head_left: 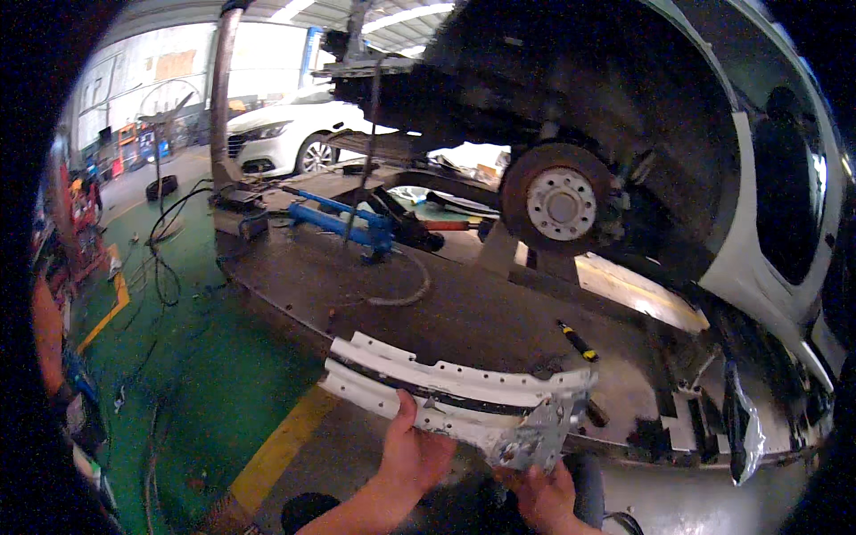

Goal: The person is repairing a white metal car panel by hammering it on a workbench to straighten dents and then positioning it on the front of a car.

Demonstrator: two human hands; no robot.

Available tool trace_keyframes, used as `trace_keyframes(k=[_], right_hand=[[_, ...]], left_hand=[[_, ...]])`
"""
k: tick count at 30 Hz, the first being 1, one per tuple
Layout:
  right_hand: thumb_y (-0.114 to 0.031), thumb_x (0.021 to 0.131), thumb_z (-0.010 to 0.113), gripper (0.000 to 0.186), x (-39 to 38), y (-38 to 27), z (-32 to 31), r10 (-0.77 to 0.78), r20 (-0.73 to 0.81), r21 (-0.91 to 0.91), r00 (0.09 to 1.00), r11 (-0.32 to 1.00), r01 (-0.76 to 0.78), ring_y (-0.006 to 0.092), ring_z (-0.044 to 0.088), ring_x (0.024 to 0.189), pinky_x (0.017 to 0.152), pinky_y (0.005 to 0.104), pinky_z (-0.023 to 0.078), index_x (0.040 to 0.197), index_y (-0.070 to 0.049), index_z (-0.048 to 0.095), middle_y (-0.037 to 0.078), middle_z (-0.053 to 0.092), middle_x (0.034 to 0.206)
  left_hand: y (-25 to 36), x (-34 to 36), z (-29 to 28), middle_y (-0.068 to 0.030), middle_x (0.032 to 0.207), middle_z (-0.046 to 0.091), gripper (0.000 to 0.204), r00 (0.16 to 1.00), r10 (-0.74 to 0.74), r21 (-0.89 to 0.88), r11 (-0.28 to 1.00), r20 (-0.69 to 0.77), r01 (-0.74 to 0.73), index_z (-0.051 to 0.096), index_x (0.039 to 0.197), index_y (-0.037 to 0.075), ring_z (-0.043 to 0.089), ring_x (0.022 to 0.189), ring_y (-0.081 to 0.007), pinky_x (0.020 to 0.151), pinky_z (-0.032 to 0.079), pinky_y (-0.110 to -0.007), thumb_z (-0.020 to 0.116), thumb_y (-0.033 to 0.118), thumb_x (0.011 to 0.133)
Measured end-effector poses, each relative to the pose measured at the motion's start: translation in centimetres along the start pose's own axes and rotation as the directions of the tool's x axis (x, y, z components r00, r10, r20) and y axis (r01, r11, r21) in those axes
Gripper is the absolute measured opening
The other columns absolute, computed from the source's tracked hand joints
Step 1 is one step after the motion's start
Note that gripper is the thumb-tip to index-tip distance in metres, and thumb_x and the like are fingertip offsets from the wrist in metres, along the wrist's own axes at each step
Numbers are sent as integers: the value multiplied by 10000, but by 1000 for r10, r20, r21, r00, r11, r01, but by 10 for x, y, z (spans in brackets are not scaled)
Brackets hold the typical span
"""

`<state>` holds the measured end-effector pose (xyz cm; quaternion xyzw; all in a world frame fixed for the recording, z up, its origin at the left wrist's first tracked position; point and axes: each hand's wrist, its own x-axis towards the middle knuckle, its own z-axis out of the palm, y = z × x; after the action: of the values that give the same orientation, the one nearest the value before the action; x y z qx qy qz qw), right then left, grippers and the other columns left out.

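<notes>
A long white sheet-metal car-body rail (464, 376) lies across in front of me, with a dark groove along its length and several holes in its flanges. At its right end is a scuffed, bare grey metal plate (535, 434). My left hand (417, 453) is closed on the rail's near edge, thumb laid up over the white face and fingers hidden below. Around the lower edge of the grey plate, my right hand (544, 496) is closed, its fingers partly out of sight. Just beyond the rail, a black-and-yellow handled tool (578, 341) rests on the brown platform (294, 283).
A blue hydraulic ram (339, 223) and a hose (419, 283) lie on the platform. Behind stands a stripped car with an exposed brake disc (560, 204); its body side (736, 232) rises at right. Cables (160, 259) trail over the green floor (205, 357). A white car (285, 134) is parked farther back.
</notes>
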<state>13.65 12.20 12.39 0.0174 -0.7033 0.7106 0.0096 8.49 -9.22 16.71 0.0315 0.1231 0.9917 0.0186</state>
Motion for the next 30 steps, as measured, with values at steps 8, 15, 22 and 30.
trace_keyframes(k=[8,15,22,30], right_hand=[[-222,923,618,250,73,62,-77,414,828,-560,377,581,591,327,524,1216,1018,523,420,1149,-127,664,150,581,1280],[-262,903,529,270,25,103,-11,4,753,-187,659,960,207,348,604,1116,933,549,483,1026,-120,723,147,674,1116],[-303,837,546,427,101,52,49,697,583,-642,418,710,-288,368,426,1345,1050,589,338,1211,-119,640,113,549,1368],[-463,876,554,440,83,-78,88,207,822,-270,531,962,44,372,515,1175,950,552,412,1103,-92,620,180,566,1268]], left_hand=[[91,-18,-49,-149,1316,564,556,918,171,46,985,-358,-165,483,1353,75,511,1224,-372,1073,376,-514,505,473,965],[158,-87,-186,-152,1257,593,562,772,347,260,935,-533,-241,486,1368,63,570,1120,-328,994,449,-489,496,453,963],[175,-91,-219,-154,1221,602,465,909,85,-280,936,-407,-213,498,1358,52,575,1089,-287,955,470,-457,501,336,990],[269,-36,-32,-149,1192,613,446,873,50,-153,978,-486,-141,516,1335,53,578,1076,-289,956,469,-458,497,337,991]])
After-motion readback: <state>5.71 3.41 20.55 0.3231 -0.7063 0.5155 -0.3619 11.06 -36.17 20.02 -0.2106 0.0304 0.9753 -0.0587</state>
